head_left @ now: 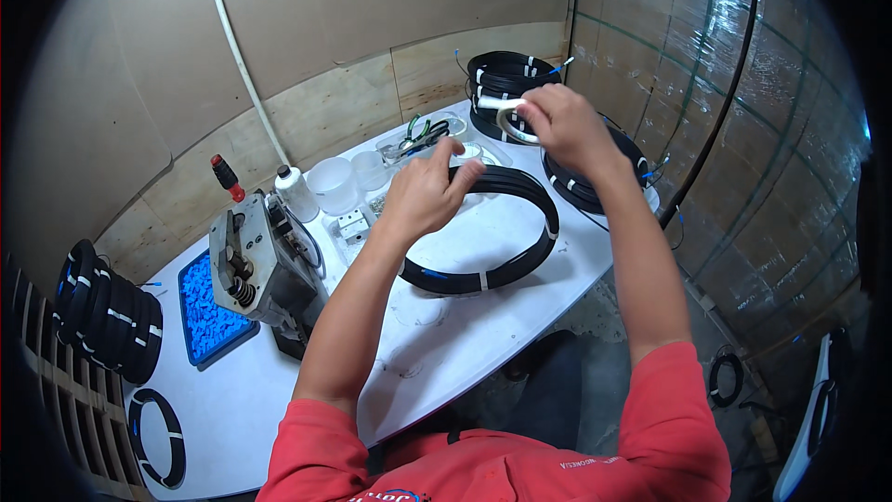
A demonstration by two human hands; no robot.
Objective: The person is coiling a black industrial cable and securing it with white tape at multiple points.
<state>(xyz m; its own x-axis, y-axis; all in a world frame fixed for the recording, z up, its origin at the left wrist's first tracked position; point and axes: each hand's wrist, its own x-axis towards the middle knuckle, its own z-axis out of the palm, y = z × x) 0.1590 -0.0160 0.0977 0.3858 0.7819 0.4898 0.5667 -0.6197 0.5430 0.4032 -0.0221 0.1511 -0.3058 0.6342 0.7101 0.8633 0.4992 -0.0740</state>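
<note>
- Coil of black cable [511, 271], bound with white bands: I have it over the middle of the table, in front of the person's body; I cannot tell whether it lies flat or tips up.
- Wrapped stack of boxes [734, 177]: it rises along my right side under shiny film.
- White table [502, 325]: it runs from my lower left toward the far right.
- Left pile of coils [107, 321]: black, beyond the table's left edge.
- Grey machine [251, 256]: on the table, left of the left forearm.
- Far pile of coils [502, 93] and right pile of coils [581, 191]: both black, near the right hand.
- Blue tray [228, 346]: just left of the machine, filled with small blue pieces [206, 302].
- Left hand [426, 191]: I see it over the coil's upper left side, thumb and forefinger spread; the other fingers are hidden, so I cannot tell whether it grips the cable.
- Right hand [569, 128]: raised beyond the coil, thumb and fingers pinching a tape roll.
- White bottle [295, 193]: dark-capped, between the machine and a clear tub [332, 186].
- Tape roll [505, 124]: pale, with a white end sticking out leftward.
</note>
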